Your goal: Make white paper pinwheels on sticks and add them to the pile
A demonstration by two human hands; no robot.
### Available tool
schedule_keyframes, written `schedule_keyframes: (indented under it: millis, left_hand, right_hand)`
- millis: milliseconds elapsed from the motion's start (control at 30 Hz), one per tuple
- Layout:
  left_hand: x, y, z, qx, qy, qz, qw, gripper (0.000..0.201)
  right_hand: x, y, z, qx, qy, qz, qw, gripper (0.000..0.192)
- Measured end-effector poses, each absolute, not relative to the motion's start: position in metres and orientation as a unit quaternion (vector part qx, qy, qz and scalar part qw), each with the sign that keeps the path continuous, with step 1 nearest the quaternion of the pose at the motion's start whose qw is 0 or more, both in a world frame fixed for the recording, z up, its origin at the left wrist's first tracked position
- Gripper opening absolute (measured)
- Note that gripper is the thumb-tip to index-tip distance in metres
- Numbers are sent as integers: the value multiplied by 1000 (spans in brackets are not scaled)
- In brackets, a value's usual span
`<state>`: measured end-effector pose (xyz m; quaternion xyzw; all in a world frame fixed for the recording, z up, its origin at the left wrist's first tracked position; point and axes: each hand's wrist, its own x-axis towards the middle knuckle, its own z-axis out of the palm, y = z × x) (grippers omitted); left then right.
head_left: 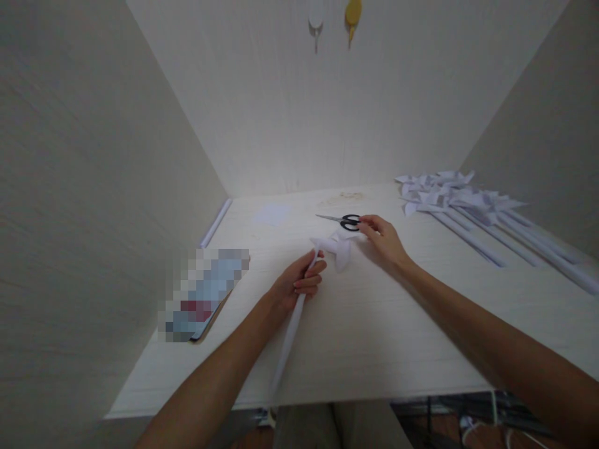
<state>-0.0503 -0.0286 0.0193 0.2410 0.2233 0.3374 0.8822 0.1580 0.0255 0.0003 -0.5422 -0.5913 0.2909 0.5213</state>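
Nearest the camera, the left hand (299, 282) was clenched around the rolled white stem of a paper pinwheel (337, 246), its grip closed just below the folded head, with the long stem running back down past the worktop's (374, 337) front edge towards the person's lap. The head lay low over the worktop, just in front of the right hand. Holding it that close to the head seemed sound: it would keep the soft blades from swinging, provided the fingers did not crush the tube.

A little further off, the right hand (382, 240) reached forward with its fingertips at the black handles of the scissors (344, 221), which lay flat on the worktop with the blades pointing left. The grip looked loose and only touching, not yet closed on the handles. A clean pick-up would likely call for fingers through the loops and the blades kept shut and away from the paper head just beside them.

To the left lay a flat item (206, 299), blurred beyond telling, well apart from both hands. Far right, a pile of finished pinwheels (463, 199) spread across the worktop, their stems (491, 240) trailing towards the near right, close to the right forearm's path. Two hooks (334, 19) hung on the back wall.
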Motion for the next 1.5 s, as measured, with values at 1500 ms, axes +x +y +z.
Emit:
schedule_keyframes:
  millis: [1500]
  left_hand:
    - [16,-23,65,581,441,420,540,18]
  right_hand:
    - [154,-23,27,-355,-598,355,624,6]
